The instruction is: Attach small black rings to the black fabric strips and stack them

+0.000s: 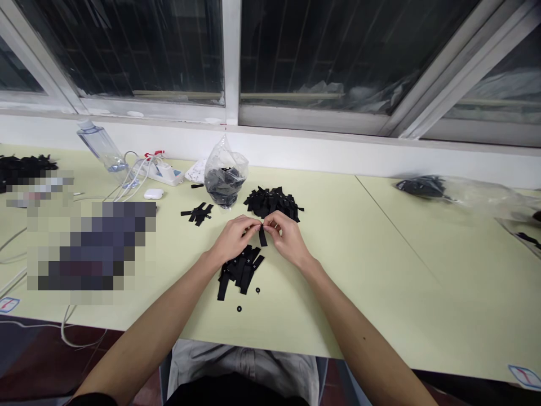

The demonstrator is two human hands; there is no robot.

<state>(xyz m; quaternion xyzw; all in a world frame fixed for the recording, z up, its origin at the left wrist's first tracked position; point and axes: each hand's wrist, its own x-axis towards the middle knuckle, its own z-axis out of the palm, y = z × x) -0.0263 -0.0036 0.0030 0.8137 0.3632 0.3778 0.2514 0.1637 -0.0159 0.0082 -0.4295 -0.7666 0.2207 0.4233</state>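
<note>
Both hands meet over the pale green table. My left hand and my right hand pinch the top of one short black strap, which hangs down between them. Just below the hands lies a small heap of black straps with metal studs. Two tiny black round pieces rest on the table near the front. A bigger pile of black straps lies just beyond the hands, and a few more straps lie to its left.
A clear plastic bag with black pieces stands behind the piles. At back left are a tilted water bottle, a white power strip with cables and a white earbud case. Another bag of black parts lies far right.
</note>
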